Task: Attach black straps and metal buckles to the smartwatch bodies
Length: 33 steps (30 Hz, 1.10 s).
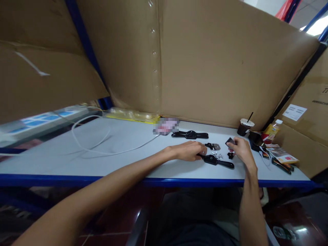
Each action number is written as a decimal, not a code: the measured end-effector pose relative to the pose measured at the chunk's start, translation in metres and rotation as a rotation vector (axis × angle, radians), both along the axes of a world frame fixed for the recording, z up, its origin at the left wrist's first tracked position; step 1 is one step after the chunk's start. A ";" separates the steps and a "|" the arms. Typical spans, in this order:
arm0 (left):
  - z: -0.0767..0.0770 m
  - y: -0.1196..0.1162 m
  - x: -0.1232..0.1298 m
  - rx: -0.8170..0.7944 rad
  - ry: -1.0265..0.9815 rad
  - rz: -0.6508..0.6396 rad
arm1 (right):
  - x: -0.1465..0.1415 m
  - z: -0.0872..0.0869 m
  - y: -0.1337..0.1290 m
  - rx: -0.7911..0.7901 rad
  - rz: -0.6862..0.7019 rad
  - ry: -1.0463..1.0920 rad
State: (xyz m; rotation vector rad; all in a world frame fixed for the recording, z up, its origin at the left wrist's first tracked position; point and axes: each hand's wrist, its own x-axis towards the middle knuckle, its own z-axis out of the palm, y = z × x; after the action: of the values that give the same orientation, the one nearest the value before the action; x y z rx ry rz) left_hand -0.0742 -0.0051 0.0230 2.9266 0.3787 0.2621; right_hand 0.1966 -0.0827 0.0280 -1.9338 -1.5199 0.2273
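A black spokeshave body (211,159) lies near the front of the table. My left hand (191,151) is closed over the left end of its handle, hiding the fingertips' grip. Raised just off the tabletop, my right hand (241,149) pinches a small dark flat plate (229,141), possibly a blade or cap. Between the hands rest a metal blade piece with a black part (213,146) and several silver wing screws (217,155). A small black knob-like part (230,155) sits below my right hand. Behind is a second black spokeshave (190,134).
A pixelated phone-like object (166,126) with a white cable (123,150) lies at the back. On the right stand a drink cup (244,128) and a bottle (271,132), beside a packet (282,153). Cardboard walls (200,61) enclose the table, which has a blue front edge (174,182).
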 end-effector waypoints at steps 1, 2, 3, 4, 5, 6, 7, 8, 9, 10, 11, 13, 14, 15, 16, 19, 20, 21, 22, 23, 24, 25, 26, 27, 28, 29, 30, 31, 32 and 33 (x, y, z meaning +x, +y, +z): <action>0.001 0.000 -0.001 0.016 0.002 -0.021 | -0.008 -0.004 -0.008 0.021 0.004 0.122; 0.002 0.000 -0.002 0.033 0.003 -0.041 | -0.016 -0.009 -0.016 0.037 0.036 0.210; 0.002 0.000 -0.003 0.048 0.001 -0.055 | -0.024 -0.014 -0.023 0.076 0.036 0.266; 0.003 -0.001 -0.003 0.060 -0.002 -0.063 | -0.032 -0.019 -0.029 0.122 0.025 0.290; 0.002 -0.002 -0.004 0.067 -0.006 -0.065 | -0.040 -0.023 -0.034 0.190 0.022 0.293; 0.001 -0.002 -0.004 0.073 -0.011 -0.067 | -0.047 -0.027 -0.039 0.255 0.005 0.285; 0.000 -0.003 -0.004 0.078 -0.016 -0.070 | -0.053 -0.030 -0.043 0.303 -0.014 0.274; -0.001 -0.004 -0.004 0.083 -0.023 -0.074 | -0.059 -0.031 -0.046 0.338 -0.021 0.261; -0.003 -0.005 -0.003 0.092 -0.032 -0.081 | -0.063 -0.033 -0.049 0.359 -0.011 0.245; -0.005 -0.006 -0.003 0.105 -0.040 -0.089 | -0.066 -0.033 -0.051 0.376 0.001 0.229; -0.006 -0.007 -0.002 0.122 -0.047 -0.098 | -0.068 -0.034 -0.053 0.390 0.004 0.208; -0.010 -0.010 -0.001 0.170 -0.054 -0.114 | -0.071 -0.036 -0.056 0.410 -0.014 0.165; -0.011 -0.011 0.000 0.196 -0.055 -0.123 | -0.071 -0.036 -0.057 0.415 -0.033 0.148; -0.013 -0.012 0.001 0.219 -0.061 -0.133 | -0.071 -0.037 -0.057 0.415 -0.050 0.139; -0.014 -0.013 0.002 0.237 -0.071 -0.143 | -0.071 -0.038 -0.057 0.413 -0.060 0.137; -0.019 -0.015 0.002 0.293 -0.098 -0.166 | -0.067 -0.037 -0.056 0.397 -0.033 0.160; -0.021 -0.015 0.001 0.319 -0.101 -0.170 | -0.065 -0.035 -0.055 0.388 -0.010 0.165; -0.022 -0.015 0.000 0.349 -0.100 -0.176 | -0.063 -0.033 -0.054 0.378 0.020 0.169; -0.023 -0.015 -0.002 0.381 -0.097 -0.186 | -0.061 -0.031 -0.053 0.365 0.054 0.181; -0.024 -0.014 -0.005 0.407 -0.094 -0.201 | -0.059 -0.029 -0.051 0.348 0.088 0.204; -0.024 -0.013 -0.008 0.426 -0.091 -0.218 | -0.057 -0.029 -0.050 0.334 0.114 0.237; -0.024 -0.012 -0.012 0.438 -0.089 -0.240 | -0.056 -0.029 -0.049 0.323 0.130 0.279; -0.024 -0.011 -0.016 0.434 -0.097 -0.254 | -0.055 -0.031 -0.048 0.316 0.137 0.326; -0.024 -0.009 -0.020 0.414 -0.114 -0.259 | -0.056 -0.033 -0.047 0.316 0.130 0.371; -0.023 -0.009 -0.024 0.387 -0.137 -0.256 | -0.058 -0.036 -0.047 0.323 0.109 0.409; -0.023 -0.008 -0.028 0.359 -0.158 -0.252 | -0.060 -0.040 -0.047 0.335 0.080 0.440; -0.022 -0.008 -0.031 0.333 -0.171 -0.239 | -0.063 -0.043 -0.047 0.348 0.047 0.464; -0.022 -0.009 -0.033 0.318 -0.175 -0.233 | -0.066 -0.045 -0.048 0.357 0.020 0.484; -0.022 -0.009 -0.035 0.311 -0.171 -0.232 | -0.069 -0.047 -0.049 0.360 0.000 0.501; -0.021 -0.010 -0.036 0.307 -0.167 -0.230 | -0.071 -0.047 -0.050 0.358 -0.010 0.514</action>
State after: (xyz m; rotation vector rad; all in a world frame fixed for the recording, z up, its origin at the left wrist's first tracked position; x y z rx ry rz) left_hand -0.1104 -0.0153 0.0016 3.1742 -0.0274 0.5719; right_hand 0.1252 -0.1330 -0.0187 -1.4564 -1.1196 0.3858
